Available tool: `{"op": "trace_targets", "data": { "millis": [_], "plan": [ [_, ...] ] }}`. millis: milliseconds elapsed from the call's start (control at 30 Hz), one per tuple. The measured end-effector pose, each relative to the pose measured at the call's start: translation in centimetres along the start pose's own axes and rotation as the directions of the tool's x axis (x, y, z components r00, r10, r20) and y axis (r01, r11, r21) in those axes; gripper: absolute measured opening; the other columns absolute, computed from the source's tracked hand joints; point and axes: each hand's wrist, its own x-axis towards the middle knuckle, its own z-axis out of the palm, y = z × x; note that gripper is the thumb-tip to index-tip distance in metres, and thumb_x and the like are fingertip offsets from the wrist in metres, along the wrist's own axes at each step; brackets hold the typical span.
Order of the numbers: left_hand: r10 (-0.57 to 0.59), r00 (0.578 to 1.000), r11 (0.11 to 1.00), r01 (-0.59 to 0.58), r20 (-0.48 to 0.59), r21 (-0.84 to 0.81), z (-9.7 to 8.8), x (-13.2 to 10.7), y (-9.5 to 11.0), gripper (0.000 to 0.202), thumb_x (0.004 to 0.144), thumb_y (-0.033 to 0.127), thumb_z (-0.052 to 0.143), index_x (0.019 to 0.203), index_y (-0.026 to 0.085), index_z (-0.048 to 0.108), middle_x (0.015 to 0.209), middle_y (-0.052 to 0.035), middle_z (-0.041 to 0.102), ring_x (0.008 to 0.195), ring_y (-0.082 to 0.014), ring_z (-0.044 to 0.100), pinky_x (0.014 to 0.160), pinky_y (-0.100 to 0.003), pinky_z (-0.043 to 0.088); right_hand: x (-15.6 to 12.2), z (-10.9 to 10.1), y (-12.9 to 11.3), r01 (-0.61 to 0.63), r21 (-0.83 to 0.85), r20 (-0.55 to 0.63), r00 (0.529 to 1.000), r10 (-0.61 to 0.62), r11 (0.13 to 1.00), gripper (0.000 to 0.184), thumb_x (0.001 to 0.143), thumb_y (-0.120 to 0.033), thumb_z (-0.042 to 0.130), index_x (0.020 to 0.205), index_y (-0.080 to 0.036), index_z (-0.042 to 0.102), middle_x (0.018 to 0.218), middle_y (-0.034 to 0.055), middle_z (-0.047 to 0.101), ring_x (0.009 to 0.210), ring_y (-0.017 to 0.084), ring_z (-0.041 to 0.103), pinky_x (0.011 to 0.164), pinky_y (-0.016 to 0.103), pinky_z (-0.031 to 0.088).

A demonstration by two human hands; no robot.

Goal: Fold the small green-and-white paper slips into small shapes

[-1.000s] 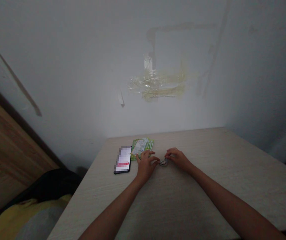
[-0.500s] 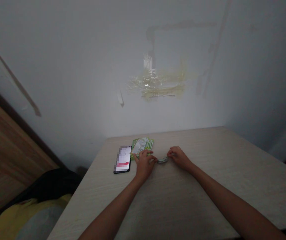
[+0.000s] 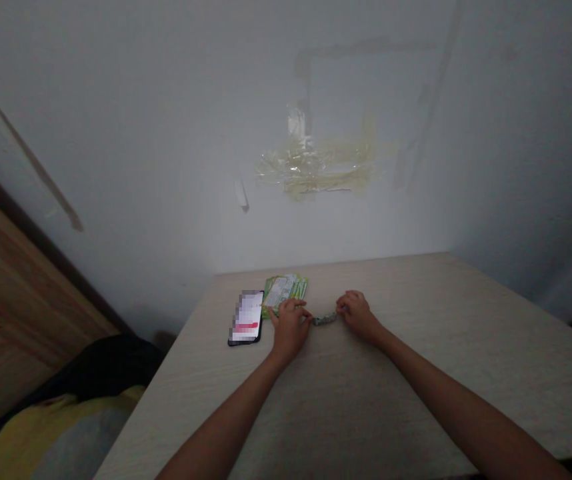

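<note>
A narrow, crinkled grey-green strip (image 3: 324, 321) stretches between my two hands just above or on the table; its exact kind is too small to make out. My left hand (image 3: 291, 327) pinches its left end between thumb and finger, with the other fingers spread over the near edge of a green printed packet (image 3: 286, 289). At the strip's right end, my right hand (image 3: 359, 313) has its fingers curled together and pinched on it.
A phone (image 3: 247, 320) with a lit, partly blurred screen lies left of the packet. The pale wooden table (image 3: 416, 287) meets a wall (image 3: 166, 167) with peeling tape (image 3: 316, 167). Yellow and grey cloth (image 3: 61, 433) sits beside the table at lower left.
My right hand has turned slightly, with its fingers curled in more, and the strip looks a little straighter. My left hand has hardly moved.
</note>
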Motion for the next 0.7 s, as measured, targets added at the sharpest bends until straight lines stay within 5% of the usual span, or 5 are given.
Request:
{"op": "trace_targets", "data": {
  "millis": [200,700],
  "plan": [
    [-0.060,0.998,0.998,0.060,0.007,0.004,0.0,0.2,-0.4,0.003,0.079,0.028,0.068,0.078,0.027,0.071,0.121,-0.0015,0.061,0.125,-0.0290,0.042,0.106,-0.071,0.007,0.0,-0.1,-0.3,-0.014,-0.089,0.005,1.000,0.014,0.996,0.008,0.082,-0.020,0.057,0.080,-0.018,0.064,0.096,0.0091,0.065,0.104,0.023,0.050,0.098,0.039,0.034],
    [0.130,0.991,0.982,-0.123,-0.038,0.146,-0.6,-0.5,0.4,0.019,0.075,0.043,0.073,0.079,0.026,0.067,0.122,-0.0026,0.060,0.127,-0.0282,0.040,0.106,-0.073,-0.005,0.0,-1.1,-1.6,0.076,-0.064,-0.024,0.997,-0.078,0.995,0.009,0.083,-0.022,0.059,0.086,-0.020,0.068,0.094,0.0077,0.061,0.101,0.023,0.051,0.093,0.038,0.039]
  ]
}}
